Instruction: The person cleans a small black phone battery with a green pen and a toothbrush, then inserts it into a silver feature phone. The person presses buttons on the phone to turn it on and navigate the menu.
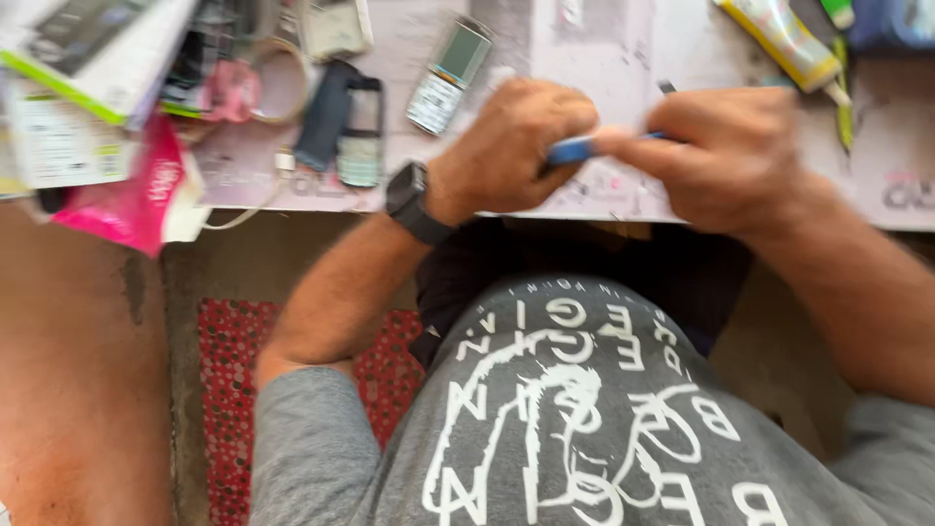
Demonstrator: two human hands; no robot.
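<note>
At the near edge of the cluttered worktable (906, 185), both hands met over the surface, blurred by motion. The left hand (511, 146), a dark watch (409, 200) on its wrist, was curled into a loose fist, and the blue-handled tool (575, 149) ran from inside that curl across to the right hand (726, 156). The right hand's fingers (633, 141) were pinched closed on the tool's other end. Whether a small part sat under the left palm could not be told; the hand hid that spot and the blur took the rest.

Further back lay an old grey keypad phone (448, 76), a dark phone frame (346, 122) beside it, a yellow glue tube (784, 39) to the right, and a pink packet (136, 190) hanging off the left edge.

To do such fine work well, it seemed wise to brace both wrists against the table edge, keep the grip on the tool short and close to the tip, and press with small, even force so the point would not slip. Loose parts nearby were best kept out of the elbows' sweep
</note>
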